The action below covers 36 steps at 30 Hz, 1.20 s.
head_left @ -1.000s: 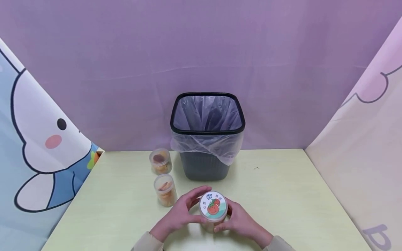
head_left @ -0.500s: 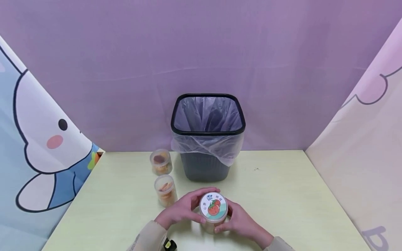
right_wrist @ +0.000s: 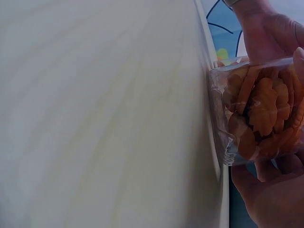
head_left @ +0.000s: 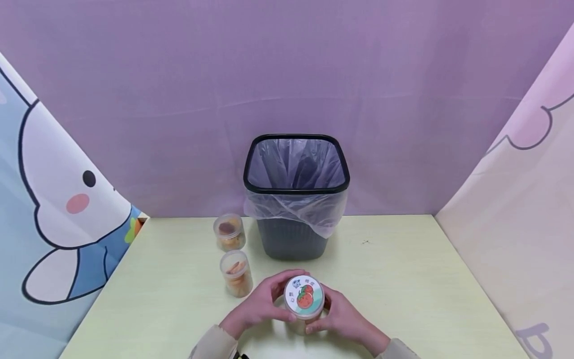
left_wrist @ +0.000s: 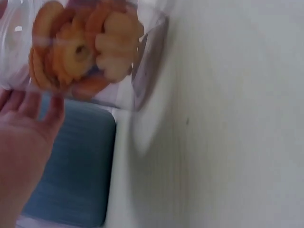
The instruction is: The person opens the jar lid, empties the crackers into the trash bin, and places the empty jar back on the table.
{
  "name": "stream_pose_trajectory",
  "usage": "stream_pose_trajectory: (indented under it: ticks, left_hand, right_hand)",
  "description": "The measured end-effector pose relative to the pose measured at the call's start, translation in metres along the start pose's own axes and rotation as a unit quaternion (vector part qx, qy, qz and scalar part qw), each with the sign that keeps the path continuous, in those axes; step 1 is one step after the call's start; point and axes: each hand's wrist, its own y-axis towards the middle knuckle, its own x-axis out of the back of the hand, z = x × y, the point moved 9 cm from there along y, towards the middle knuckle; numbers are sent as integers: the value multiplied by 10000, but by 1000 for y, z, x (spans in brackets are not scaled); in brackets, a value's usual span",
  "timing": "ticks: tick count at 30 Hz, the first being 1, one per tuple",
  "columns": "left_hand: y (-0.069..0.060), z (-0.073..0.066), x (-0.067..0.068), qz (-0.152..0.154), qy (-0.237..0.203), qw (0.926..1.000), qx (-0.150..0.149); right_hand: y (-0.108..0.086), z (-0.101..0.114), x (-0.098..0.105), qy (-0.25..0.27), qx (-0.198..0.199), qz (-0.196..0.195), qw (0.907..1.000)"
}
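A clear plastic jar (left_wrist: 84, 47) of flower-shaped biscuits (right_wrist: 262, 107) sits near the table's front, between both hands. Its round lid (head_left: 304, 295) bears a picture of red fruit on white and green. My left hand (head_left: 263, 301) grips around the lid's left side, thumb on the near edge and fingers curving around the far edge. Lower on the right, my right hand (head_left: 338, 316) holds the jar's body; its fingers (right_wrist: 266, 173) show below the jar in the right wrist view. The head view hides most of the jar's side.
Behind the hands stands a dark bin (head_left: 292, 239) with a black rim and a clear plastic liner (head_left: 296, 204). Two more lidded jars are to its left: one nearer (head_left: 236, 273), beside my left hand, and another farther back (head_left: 229, 233). Patterned cloth hangs around the pale table (head_left: 412, 279).
My left fingers reached farther around the lid, then drew back slightly to the left. The lid's picture has turned slightly counterclockwise. My right hand stays in place on the jar.
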Motion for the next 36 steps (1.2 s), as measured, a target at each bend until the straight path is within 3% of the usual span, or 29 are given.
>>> stream_pose_trajectory:
  ticks: [11,18,23,36]
  left_hand:
    - [-10,-5,-3,-900,464,9946,237]
    - [-17,-3,-6,-1580,582,9829,742]
    - [-21,-1,-9,-1937,527,9762,826]
    - [-26,-2,-13,-2238,646,9691,806]
  right_hand:
    - [0,0,0,-63,56,-29,10000]
    - [0,-1,0,-23,-38,-38,10000]
    - [0,0,1,-4,3,-12,10000]
    - [1,-3,2,-98,-36,-38,9999]
